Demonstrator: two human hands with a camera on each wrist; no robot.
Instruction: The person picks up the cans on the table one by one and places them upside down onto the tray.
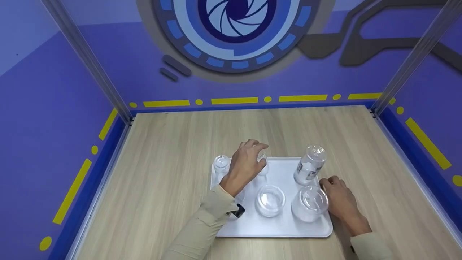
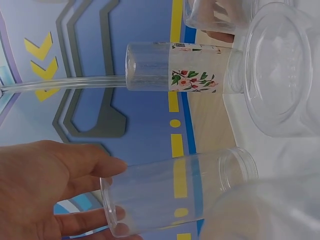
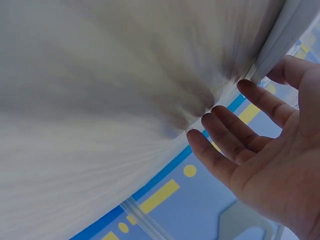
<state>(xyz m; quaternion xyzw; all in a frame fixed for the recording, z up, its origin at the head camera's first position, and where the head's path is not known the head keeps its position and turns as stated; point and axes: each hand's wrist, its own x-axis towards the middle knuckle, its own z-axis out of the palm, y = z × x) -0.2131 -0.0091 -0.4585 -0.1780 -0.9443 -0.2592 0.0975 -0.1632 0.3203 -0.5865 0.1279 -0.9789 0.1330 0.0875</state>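
With thumb and fingers, my left hand [image 1: 246, 162] grips the upper end of a clear cylindrical jar [image 2: 160, 192] at the back of a white tray [image 1: 278, 230]. That hand hides part of the jar in the head view. Beside the tray's right edge is my right hand [image 1: 340, 198], its thumb at the tray's rim and its fingertips against the tabletop [image 3: 75, 140]. Nearest to it on the tray are a wide clear jar [image 1: 306, 213] and a clear bottle with a flower print [image 2: 195, 82].
A clear round container [image 1: 270, 202] stands mid-tray, and a small clear bottle [image 1: 221, 163] at its back left corner. Another clear vessel is partly covered by my left forearm. Purple walls [image 1: 119, 72] enclose the wooden table [image 1: 162, 162] at the back and sides.
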